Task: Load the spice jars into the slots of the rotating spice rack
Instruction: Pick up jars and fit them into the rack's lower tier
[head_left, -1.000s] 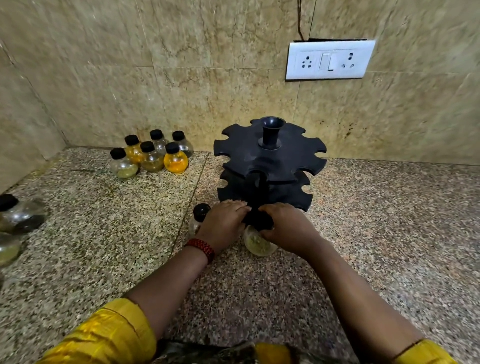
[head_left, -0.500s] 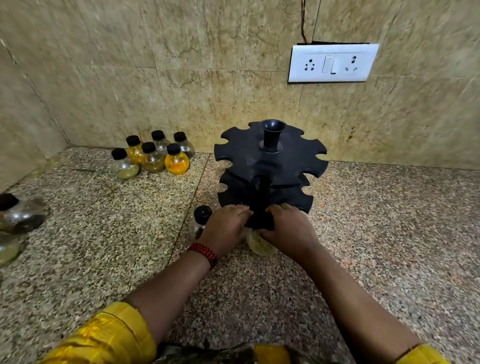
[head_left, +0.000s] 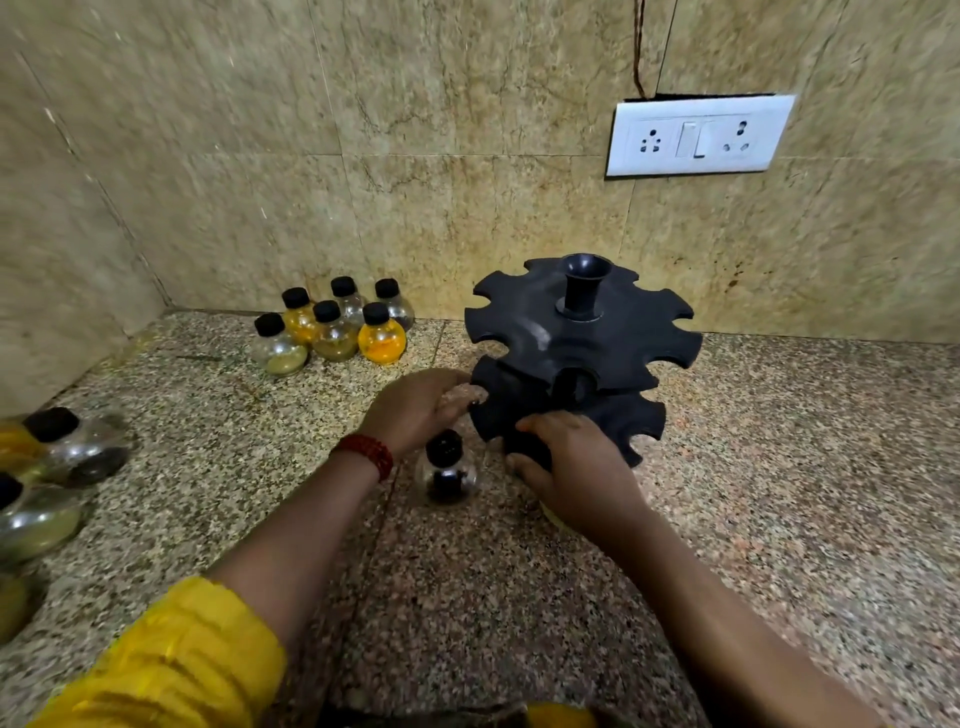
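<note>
1. On the speckled granite tabletop (head_left: 779, 493), close to the tiled back wall (head_left: 415, 182), I see the black two-tier spice rack (head_left: 582, 338) standing upright, its notched slots open all round both discs.
2. My left hand (head_left: 415, 410) rests against the left edge of the rack's lower tier, fingers curled loosely onto the rim; the grip looks half closed on the disc edge, though I cannot tell how firmly it presses. A red beaded band (head_left: 366, 453) sits on that wrist.
3. My right hand (head_left: 576, 467) is at the near edge of the lower tier, fingers bent over a black cap there. A pale jar body shows only as a sliver under the palm, so I take the grip to be closed on a jar (head_left: 553, 514) at a front slot, but whether that jar is seated in the slot I cannot tell.
4. Between the two hands, just in front of the rack, a round clear jar with dark contents (head_left: 447, 475) and a black cap stands upright on the tabletop, free of both hands.
5. Well to the left, by the wall, a cluster of six black-capped jars (head_left: 332, 327) stands together, some yellow or orange, some greenish, some nearly clear.
6. At the far left edge, several more jars (head_left: 57, 457) appear blurred; their contents are hard to read.
7. A white socket plate (head_left: 698, 136) is fixed to the wall above the rack.
8. Yellow sleeves (head_left: 171, 660) cover both forearms near the bottom edge.
</note>
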